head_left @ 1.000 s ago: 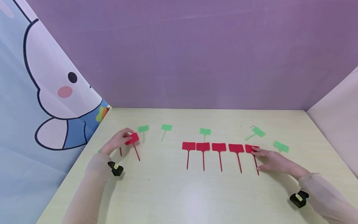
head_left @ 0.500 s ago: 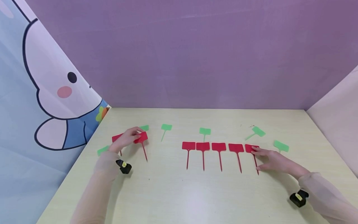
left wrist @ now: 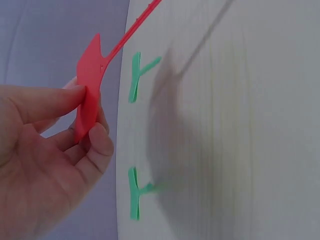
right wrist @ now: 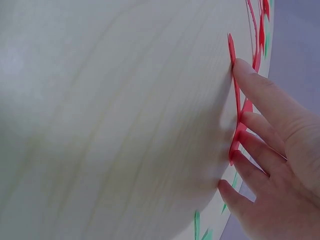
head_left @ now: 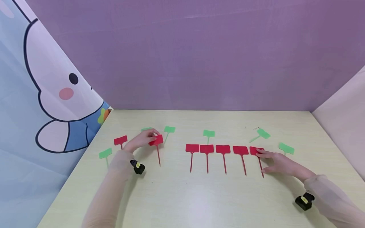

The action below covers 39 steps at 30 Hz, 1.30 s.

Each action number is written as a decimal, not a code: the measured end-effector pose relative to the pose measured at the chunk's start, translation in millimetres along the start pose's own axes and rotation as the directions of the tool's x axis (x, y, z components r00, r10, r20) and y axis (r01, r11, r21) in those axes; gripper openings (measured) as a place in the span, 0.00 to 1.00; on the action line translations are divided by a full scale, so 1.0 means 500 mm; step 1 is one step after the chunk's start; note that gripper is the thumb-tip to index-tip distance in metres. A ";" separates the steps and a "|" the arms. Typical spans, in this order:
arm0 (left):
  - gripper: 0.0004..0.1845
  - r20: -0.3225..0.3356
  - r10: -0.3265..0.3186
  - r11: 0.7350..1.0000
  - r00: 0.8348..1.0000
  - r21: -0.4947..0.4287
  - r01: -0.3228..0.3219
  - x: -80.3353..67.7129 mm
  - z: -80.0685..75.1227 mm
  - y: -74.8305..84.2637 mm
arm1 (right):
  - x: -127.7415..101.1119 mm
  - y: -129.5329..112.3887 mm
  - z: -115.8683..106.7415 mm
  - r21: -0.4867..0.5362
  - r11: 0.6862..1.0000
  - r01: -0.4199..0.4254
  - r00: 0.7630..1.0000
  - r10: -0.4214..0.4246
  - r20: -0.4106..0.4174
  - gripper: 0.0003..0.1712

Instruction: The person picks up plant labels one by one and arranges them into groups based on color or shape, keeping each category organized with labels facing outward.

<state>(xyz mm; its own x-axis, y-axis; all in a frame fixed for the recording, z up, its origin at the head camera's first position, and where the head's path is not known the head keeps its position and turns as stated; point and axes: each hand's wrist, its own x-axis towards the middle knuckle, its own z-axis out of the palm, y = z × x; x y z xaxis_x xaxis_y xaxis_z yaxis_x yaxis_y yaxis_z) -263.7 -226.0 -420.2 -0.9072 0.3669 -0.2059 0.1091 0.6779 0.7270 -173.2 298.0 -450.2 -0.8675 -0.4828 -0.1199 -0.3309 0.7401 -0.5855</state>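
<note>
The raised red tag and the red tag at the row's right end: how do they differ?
The raised red tag is off the table; the right-end red tag lies on it. The left grip pinches the raised red tag; the right grip touches the right-end red tag. Both are red, with a roughly rectangular head and thin stem.

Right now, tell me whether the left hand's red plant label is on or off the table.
Off: the left hand pinches the red plant label, and its shadow lies apart from it on the table.
</note>
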 end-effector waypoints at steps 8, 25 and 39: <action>0.11 0.078 0.016 0.999 0.997 -0.038 -0.013 0.024 0.026 0.029 | 0.000 0.003 -0.001 0.010 1.000 -0.009 1.000 0.009 0.001 0.39; 0.12 0.168 0.070 0.997 0.983 -0.032 -0.065 0.061 0.069 0.070 | 0.003 0.009 0.002 -0.010 1.000 -0.019 1.000 0.019 -0.002 0.39; 0.11 0.204 0.104 0.994 0.973 -0.009 -0.105 0.078 0.092 0.073 | 0.003 0.007 0.003 0.000 1.000 -0.020 1.000 0.020 -0.001 0.39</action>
<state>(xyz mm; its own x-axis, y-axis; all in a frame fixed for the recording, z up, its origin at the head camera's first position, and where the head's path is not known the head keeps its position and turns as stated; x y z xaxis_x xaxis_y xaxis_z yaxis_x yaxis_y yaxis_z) -276.2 -157.4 -431.7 -0.7888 0.5577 -0.2583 0.1997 0.6300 0.7505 -175.1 299.3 -453.5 -0.8741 -0.4678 -0.1308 -0.3137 0.7492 -0.5833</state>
